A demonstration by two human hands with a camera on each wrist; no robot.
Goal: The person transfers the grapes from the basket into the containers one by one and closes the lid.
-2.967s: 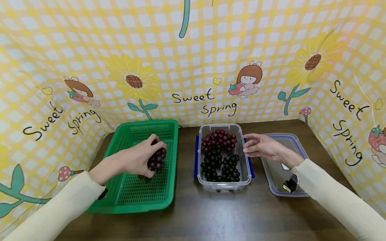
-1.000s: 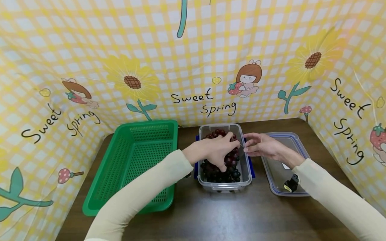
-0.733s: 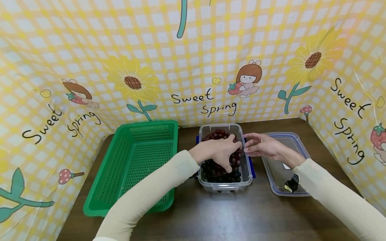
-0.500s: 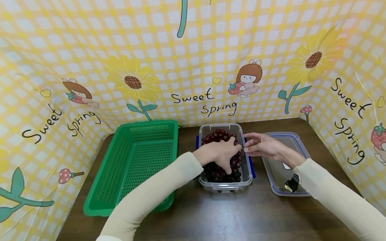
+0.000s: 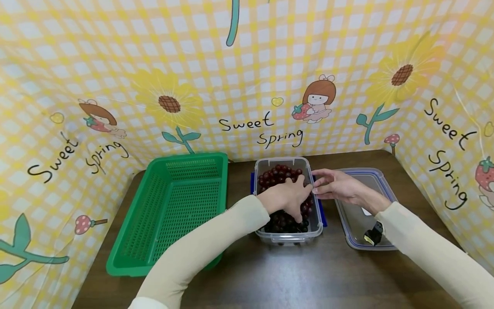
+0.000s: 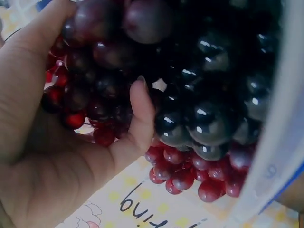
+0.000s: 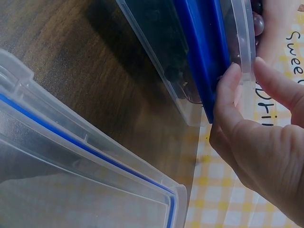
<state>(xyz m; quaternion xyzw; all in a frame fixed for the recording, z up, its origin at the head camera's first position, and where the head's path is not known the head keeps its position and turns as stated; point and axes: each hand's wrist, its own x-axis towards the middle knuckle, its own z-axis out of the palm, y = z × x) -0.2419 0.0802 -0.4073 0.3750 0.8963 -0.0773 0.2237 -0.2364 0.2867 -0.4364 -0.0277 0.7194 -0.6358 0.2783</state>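
Note:
My left hand [image 5: 287, 198] reaches into a clear plastic container [image 5: 288, 237] with blue side latches. In the left wrist view, its thumb and fingers curl round a bunch of dark red grapes [image 6: 97, 59], which lies over black grapes [image 6: 209, 121]. More red grapes [image 5: 279, 171] fill the far end of the container. My right hand [image 5: 341, 186] is at the container's right side. The right wrist view shows its thumb and forefinger pinching the rim [image 7: 244, 40] beside the blue latch [image 7: 204, 52].
A green perforated basket [image 5: 185, 206] stands on the left, with nothing visible in it. A clear lid [image 5: 353, 231] with a blue seal lies right of the container, partly under my right forearm. Patterned yellow checked cloth [image 5: 247, 86] surrounds the brown table [image 5: 270, 274].
My left hand has carried the dark red bunch from the green basket into the container. Lately it shifts slightly right, low over the grapes. My right hand stays at the rim.

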